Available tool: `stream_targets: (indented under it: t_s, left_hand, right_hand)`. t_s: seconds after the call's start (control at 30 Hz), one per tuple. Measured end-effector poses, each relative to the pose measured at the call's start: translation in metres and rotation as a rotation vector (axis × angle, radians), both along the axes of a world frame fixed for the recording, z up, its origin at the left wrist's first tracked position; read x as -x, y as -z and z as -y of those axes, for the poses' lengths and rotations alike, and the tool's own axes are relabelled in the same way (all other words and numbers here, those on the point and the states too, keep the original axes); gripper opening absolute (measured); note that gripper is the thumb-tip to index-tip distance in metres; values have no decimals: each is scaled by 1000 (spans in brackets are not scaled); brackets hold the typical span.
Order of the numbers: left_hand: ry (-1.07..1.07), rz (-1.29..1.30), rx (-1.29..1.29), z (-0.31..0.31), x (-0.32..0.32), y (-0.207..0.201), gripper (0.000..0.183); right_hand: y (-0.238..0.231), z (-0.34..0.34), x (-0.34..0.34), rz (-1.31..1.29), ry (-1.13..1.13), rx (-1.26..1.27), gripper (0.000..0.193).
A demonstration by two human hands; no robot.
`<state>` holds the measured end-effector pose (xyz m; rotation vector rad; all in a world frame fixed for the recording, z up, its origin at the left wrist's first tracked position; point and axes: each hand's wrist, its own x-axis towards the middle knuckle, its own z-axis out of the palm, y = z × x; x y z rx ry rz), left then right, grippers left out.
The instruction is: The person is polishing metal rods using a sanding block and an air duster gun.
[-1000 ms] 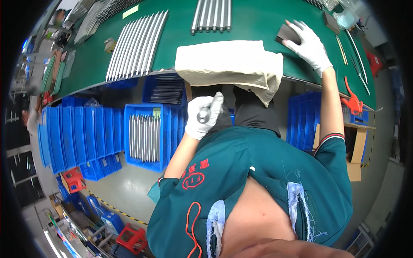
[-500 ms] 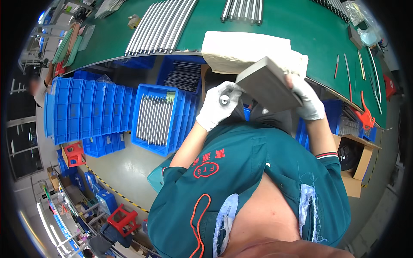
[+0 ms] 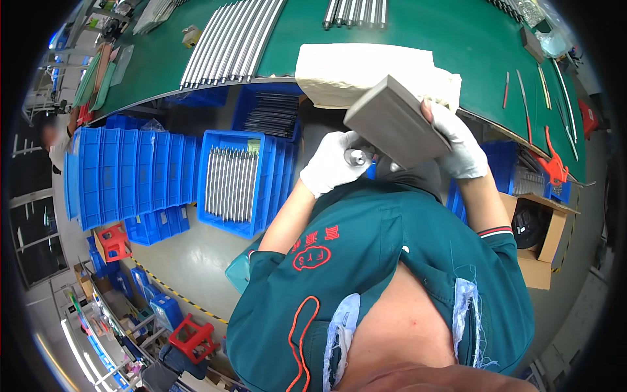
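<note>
My left hand (image 3: 330, 164), in a white glove, is closed around a metal rod (image 3: 356, 157) whose round end points up toward me. The rest of that rod is mostly hidden by the hand and by a grey rectangular block (image 3: 397, 124). My right hand (image 3: 462, 145), also gloved with a bare fingertip showing, grips this block by its right side. The block is tilted above my lap, close to the left hand; whether it touches the rod I cannot tell. Beyond it, a folded white cloth (image 3: 362, 68) lies over the front edge of the green table (image 3: 470, 29).
Silver rods (image 3: 232, 42) lie in a row on the table, with more rods (image 3: 356, 12) at the back. A blue crate (image 3: 204, 189) of rods stands to my left beside nested blue crates (image 3: 137, 173). Red-handled pliers (image 3: 554, 163) and an open cardboard box (image 3: 555, 238) are at right.
The rod's end has tipped and shows more of its side. The block has shifted slightly left, still in my right hand. The whole view has moved a little.
</note>
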<state>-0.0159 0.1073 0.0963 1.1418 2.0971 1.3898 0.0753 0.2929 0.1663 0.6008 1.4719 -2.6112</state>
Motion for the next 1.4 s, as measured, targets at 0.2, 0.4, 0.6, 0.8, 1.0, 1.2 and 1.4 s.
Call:
stream_targets:
  t_s: [0.2, 0.4, 0.6, 0.8, 1.0, 1.2, 1.4]
  left_hand:
    - [54, -79, -140, -6, -5, 3, 21]
    - [-86, 14, -30, -7, 3, -1, 21]
    - [-159, -67, 89, -15, -2, 3, 19]
    - [-295, -38, 29, -21, -2, -3, 26]
    - [-407, -170, -37, -26, -1, -1, 27]
    - [-270, -271, 254, -29, -11, -10, 36]
    - [-365, -94, 131, -29, -9, -19, 28]
  right_hand:
    - [5, 6, 4, -72, -199, -277, 45]
    - [4, -3, 4, -114, -264, -141, 60]
    - [6, 13, 5, -81, 2, 37, 65]
    - [13, -2, -2, -94, -73, 66, 49]
    - [7, 6, -3, -111, 25, 154, 42]
    - [31, -8, 11, -5, 128, 198, 47]
    - [24, -9, 3, 22, 184, 155, 41]
